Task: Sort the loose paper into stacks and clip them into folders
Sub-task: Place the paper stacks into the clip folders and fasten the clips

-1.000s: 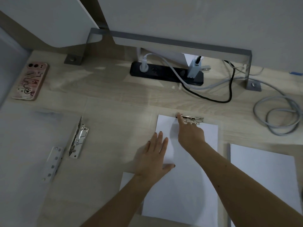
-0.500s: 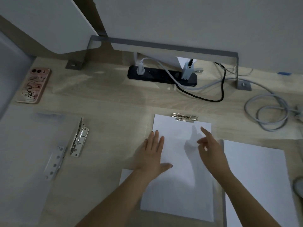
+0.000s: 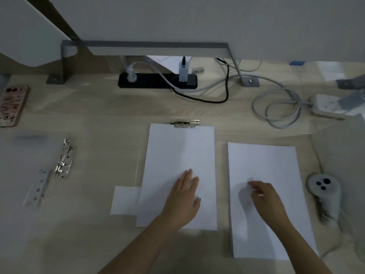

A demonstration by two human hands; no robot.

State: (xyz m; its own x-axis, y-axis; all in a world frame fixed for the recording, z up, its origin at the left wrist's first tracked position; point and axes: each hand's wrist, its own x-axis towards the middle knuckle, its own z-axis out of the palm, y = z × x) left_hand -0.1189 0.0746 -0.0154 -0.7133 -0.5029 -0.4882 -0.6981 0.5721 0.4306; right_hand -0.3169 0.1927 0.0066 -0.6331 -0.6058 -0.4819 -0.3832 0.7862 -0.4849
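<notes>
Paper stack under the metal clip lies beneath the flat, straight-fingered left hand; the right hand curls fingers onto the second stack, grip unclear.

Dim, grey light fills the frame, with soft focus and grain throughout. The right hand throws a soft shadow leftward onto the right sheet, one of the brightest areas. The phone at the left edge is smeared and stretched.

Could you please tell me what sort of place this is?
Probably an office desk: a wooden desk top backed by a partition panel, a black power strip, and paper stacks, one with a metal clip at its top edge.
</notes>
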